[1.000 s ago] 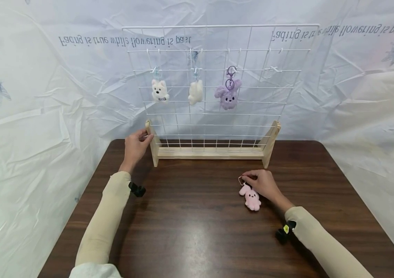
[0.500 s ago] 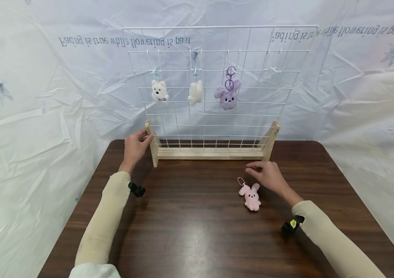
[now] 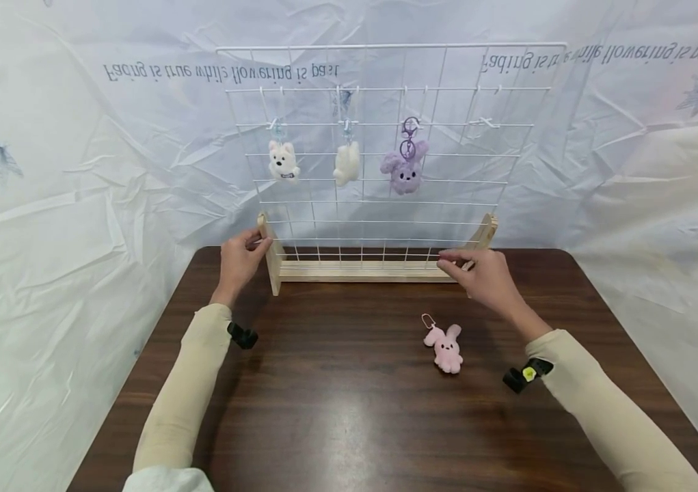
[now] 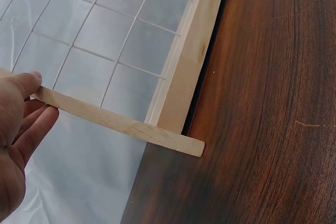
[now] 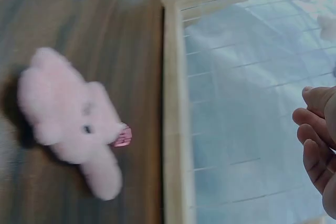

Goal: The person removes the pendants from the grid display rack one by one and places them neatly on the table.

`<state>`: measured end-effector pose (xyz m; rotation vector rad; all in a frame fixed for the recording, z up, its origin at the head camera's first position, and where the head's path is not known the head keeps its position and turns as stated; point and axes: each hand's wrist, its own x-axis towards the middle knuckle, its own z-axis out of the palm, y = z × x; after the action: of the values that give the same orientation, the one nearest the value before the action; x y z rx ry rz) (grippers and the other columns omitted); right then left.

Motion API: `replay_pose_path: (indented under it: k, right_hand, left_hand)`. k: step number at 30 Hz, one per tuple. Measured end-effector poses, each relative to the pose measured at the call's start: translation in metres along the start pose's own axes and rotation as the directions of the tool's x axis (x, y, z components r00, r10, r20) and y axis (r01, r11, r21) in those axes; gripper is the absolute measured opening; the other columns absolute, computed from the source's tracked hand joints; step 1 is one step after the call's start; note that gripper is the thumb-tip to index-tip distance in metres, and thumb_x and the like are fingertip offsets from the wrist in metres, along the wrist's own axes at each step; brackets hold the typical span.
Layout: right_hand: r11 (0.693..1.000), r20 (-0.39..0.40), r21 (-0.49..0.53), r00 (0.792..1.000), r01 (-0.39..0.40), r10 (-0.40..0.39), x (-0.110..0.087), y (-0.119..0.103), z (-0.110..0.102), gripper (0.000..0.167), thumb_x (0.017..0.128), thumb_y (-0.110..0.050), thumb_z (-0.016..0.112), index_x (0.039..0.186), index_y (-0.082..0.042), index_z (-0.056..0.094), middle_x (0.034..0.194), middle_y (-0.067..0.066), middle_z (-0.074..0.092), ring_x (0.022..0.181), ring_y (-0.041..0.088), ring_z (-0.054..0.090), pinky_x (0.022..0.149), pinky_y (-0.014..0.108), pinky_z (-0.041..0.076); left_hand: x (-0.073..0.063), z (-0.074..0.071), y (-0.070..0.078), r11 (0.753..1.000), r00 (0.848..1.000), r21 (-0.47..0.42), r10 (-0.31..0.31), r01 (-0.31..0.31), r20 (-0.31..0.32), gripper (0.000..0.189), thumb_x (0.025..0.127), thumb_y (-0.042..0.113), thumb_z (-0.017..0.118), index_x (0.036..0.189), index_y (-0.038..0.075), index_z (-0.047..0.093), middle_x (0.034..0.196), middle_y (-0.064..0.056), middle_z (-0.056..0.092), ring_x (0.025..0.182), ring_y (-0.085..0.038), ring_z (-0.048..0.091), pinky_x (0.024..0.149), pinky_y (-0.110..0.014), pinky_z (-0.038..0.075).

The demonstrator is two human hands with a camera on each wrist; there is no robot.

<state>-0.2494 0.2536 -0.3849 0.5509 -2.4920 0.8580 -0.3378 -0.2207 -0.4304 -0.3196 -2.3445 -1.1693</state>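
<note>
A white wire grid rack (image 3: 385, 46) stands in a wooden base (image 3: 373, 275) at the table's back. My left hand (image 3: 243, 263) pinches the left wooden leg (image 4: 121, 121) between thumb and fingers near its upper end. In front of the right wooden leg (image 3: 489, 229), my right hand (image 3: 489, 279) is raised with fingers loosely bent and nothing in them; it hides part of that leg. Below it, a pink plush rabbit keychain (image 3: 447, 352) lies face up on the table, its ring (image 3: 427, 320) pointing toward the rack.
On the grid's hooks hang a white plush dog (image 3: 284, 162), a white plush turned backward (image 3: 346, 165) and a purple plush rabbit (image 3: 405, 174). Farther right, a white hook (image 3: 485, 123) carries nothing. Pale printed cloth (image 3: 109, 137) surrounds the dark wooden table (image 3: 299, 383).
My right hand has let go of the pink rabbit keychain and moved up and away toward the rack's right leg. The left hand keeps its hold on the left leg.
</note>
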Motion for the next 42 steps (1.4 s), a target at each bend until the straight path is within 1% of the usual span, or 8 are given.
replay_pose_path:
  k: [4,9,13,19,30,35,39,42]
  right_hand:
    - [1.0,-0.056,0.017,0.998,0.019,-0.018,0.011,-0.01,-0.01,0.022,0.094,-0.027,0.077,0.111,-0.013,0.081,0.093,0.004,0.079,0.064,0.013,0.069,0.054,0.016,0.05]
    - [1.0,-0.101,0.019,0.995,0.025,-0.023,0.024,-0.02,-0.019,0.022,0.094,-0.025,0.078,0.113,-0.014,0.08,0.096,0.003,0.079,0.072,0.017,0.069,0.06,0.011,0.049]
    - [0.998,-0.153,0.017,0.987,0.053,-0.049,0.036,-0.029,-0.026,0.021,0.093,-0.022,0.079,0.111,-0.012,0.08,0.095,0.004,0.079,0.076,0.008,0.066,0.065,0.008,0.049]
    - [0.998,-0.238,0.033,0.97,0.06,-0.05,0.053,-0.039,-0.032,0.021,0.091,-0.022,0.08,0.108,-0.01,0.082,0.094,0.006,0.078,0.077,-0.009,0.059,0.066,0.009,0.049]
    - [0.999,-0.287,0.05,0.958,0.016,-0.001,0.083,-0.052,-0.039,0.027,0.092,-0.028,0.078,0.111,-0.008,0.08,0.098,0.008,0.078,0.079,-0.011,0.057,0.068,0.007,0.046]
    - [0.996,-0.326,0.078,0.945,0.036,-0.008,0.097,-0.057,-0.038,0.029,0.092,-0.028,0.079,0.111,-0.007,0.08,0.1,0.008,0.079,0.083,-0.001,0.063,0.069,0.009,0.048]
    - [0.993,-0.363,0.1,0.932,0.062,-0.021,0.107,-0.061,-0.034,0.03,0.091,-0.028,0.08,0.112,-0.006,0.079,0.104,0.009,0.078,0.092,0.016,0.068,0.077,0.015,0.05]
    - [0.99,-0.4,0.115,0.916,0.087,-0.034,0.113,-0.064,-0.029,0.03,0.091,-0.026,0.08,0.111,-0.004,0.079,0.105,0.01,0.078,0.097,0.022,0.069,0.082,0.022,0.052]
  left_hand:
    - [0.0,0.0,-0.001,1.0,1.0,0.003,-0.005,0.005,0.0,0.035,0.099,0.02,0.071,0.125,-0.003,0.07,0.119,-0.023,0.072,0.107,-0.035,0.073,0.087,-0.049,0.061]
    - [0.0,0.0,-0.002,1.0,1.0,-0.004,-0.005,0.005,-0.001,0.034,0.098,0.02,0.072,0.125,-0.002,0.07,0.119,-0.022,0.072,0.107,-0.035,0.073,0.086,-0.049,0.061]
    - [0.0,0.0,-0.002,1.0,1.0,-0.002,-0.006,0.006,-0.002,0.034,0.098,0.02,0.072,0.124,-0.002,0.071,0.119,-0.022,0.072,0.107,-0.035,0.073,0.086,-0.049,0.061]
    - [0.0,0.001,-0.003,1.0,1.0,0.005,-0.004,0.004,-0.003,0.034,0.098,0.019,0.072,0.124,-0.003,0.07,0.118,-0.023,0.072,0.107,-0.035,0.073,0.085,-0.05,0.061]
    - [0.0,0.001,-0.001,1.0,1.0,0.006,-0.013,0.013,-0.003,0.036,0.098,0.019,0.072,0.126,-0.003,0.07,0.119,-0.023,0.072,0.107,-0.035,0.073,0.085,-0.049,0.062]
    - [0.0,0.001,0.0,1.0,1.0,0.008,-0.011,0.011,-0.011,0.034,0.098,0.018,0.072,0.125,-0.003,0.07,0.119,-0.023,0.072,0.106,-0.035,0.073,0.085,-0.049,0.061]
    - [0.001,0.002,-0.001,1.0,1.0,0.01,-0.006,0.006,-0.013,0.033,0.099,0.018,0.071,0.124,-0.004,0.07,0.118,-0.023,0.072,0.105,-0.036,0.073,0.086,-0.05,0.061]
    - [0.0,0.002,-0.001,1.0,1.0,0.007,-0.01,0.01,-0.012,0.034,0.098,0.018,0.071,0.125,-0.004,0.07,0.118,-0.023,0.072,0.105,-0.035,0.073,0.085,-0.049,0.061]
